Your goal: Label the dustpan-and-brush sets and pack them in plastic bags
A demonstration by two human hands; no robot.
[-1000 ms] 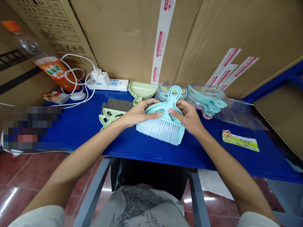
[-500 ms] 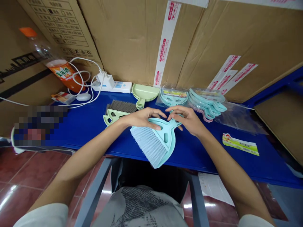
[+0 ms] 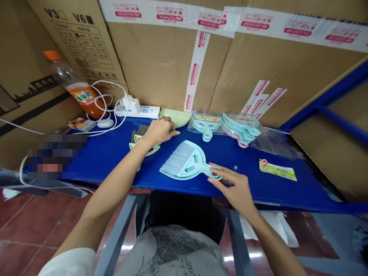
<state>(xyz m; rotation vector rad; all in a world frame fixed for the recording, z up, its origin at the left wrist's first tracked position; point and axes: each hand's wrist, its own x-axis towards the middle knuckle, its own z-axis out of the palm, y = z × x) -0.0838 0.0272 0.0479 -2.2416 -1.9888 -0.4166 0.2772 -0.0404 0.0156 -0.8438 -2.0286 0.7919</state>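
A light blue dustpan (image 3: pixel 188 178) with its matching brush (image 3: pixel 181 159) clipped on it lies at the front of the blue table. The fingers and thumb of my right hand (image 3: pixel 234 186) close around their handles at the right end. My left hand (image 3: pixel 161 132) is over the back of the table, fingers curled down, at the near edge of a pale green dustpan (image 3: pixel 179 116). That pan's handle is hidden behind the hand. A green brush (image 3: pixel 139 134) with grey bristles lies partly under my left wrist.
Bagged light blue sets (image 3: pixel 207 122) and a stack of more (image 3: pixel 241 128) line the back right, with a clear bag (image 3: pixel 276 143) and a label strip (image 3: pixel 277 170). At the back left are a power strip (image 3: pixel 149 112), cables and an orange drink bottle (image 3: pixel 86 97). Cardboard walls the back.
The blue set has turned, handle now to the right, and is down on the table. My left hand has left it and moved back left. My right hand has come nearer the front edge.
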